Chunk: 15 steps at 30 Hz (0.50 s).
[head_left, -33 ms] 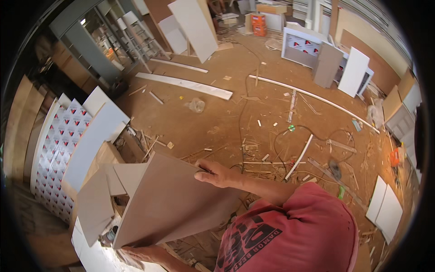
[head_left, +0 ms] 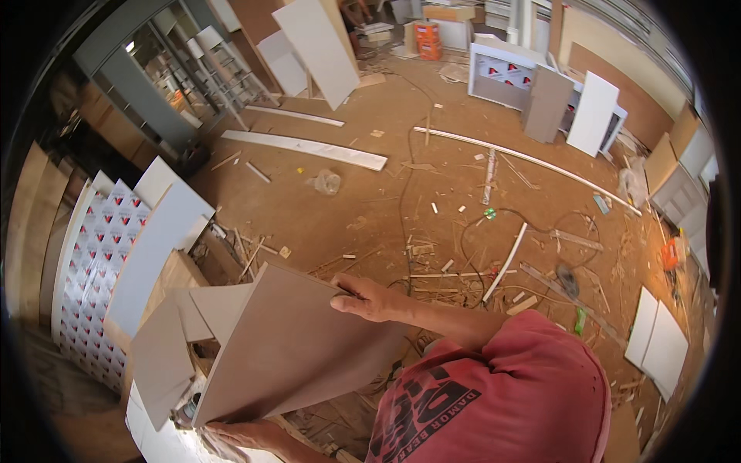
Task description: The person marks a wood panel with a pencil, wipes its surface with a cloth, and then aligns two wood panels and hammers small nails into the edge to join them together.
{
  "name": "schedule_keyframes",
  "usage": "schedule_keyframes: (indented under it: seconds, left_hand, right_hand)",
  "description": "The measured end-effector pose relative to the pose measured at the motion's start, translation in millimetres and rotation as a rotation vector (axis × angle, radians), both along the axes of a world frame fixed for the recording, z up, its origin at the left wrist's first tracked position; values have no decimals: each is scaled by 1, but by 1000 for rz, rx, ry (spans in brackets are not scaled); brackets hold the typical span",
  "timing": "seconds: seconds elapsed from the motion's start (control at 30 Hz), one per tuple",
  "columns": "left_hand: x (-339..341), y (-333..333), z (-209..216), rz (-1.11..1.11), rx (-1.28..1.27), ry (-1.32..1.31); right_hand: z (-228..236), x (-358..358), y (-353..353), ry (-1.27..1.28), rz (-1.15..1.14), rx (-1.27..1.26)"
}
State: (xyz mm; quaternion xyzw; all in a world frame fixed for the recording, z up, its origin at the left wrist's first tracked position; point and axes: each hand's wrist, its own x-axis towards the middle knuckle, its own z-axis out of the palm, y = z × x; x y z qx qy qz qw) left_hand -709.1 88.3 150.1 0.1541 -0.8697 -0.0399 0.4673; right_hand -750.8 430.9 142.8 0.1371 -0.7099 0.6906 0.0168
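A flat brown board with a pale edge is held tilted in front of me. My right hand is closed over its upper right edge, thumb on the near face and fingers curled behind. At the lower left corner, my left hand grips the bottom edge, its fingers partly hidden. Beside that corner is a small dark metal tool or fitting, too unclear to name. Greyish-brown offcut panels lie just left of the board, over a white surface.
Patterned film-covered sheets and a pale blue-grey panel lean at left. Wood scraps, a cable and a long white strip litter the brown floor. A white-framed cabinet stands at the far right, a ladder at the far left.
The surroundings have shifted slightly left and up in the view. Both hands keep their hold on the brown board, which stays almost in place.
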Motion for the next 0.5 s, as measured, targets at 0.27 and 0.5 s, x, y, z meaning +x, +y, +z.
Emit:
schedule_keyframes:
  seconds: [0.27, 0.5]
  left_hand:
    - [-28, 66, 41, -632, 289, -1]
    - [-37, 117, 40, -831, 978, -109]
  right_hand:
    - [-43, 90, 14, -44, -378, -135]
    - [-34, 153, 29, -94, -546, -239]
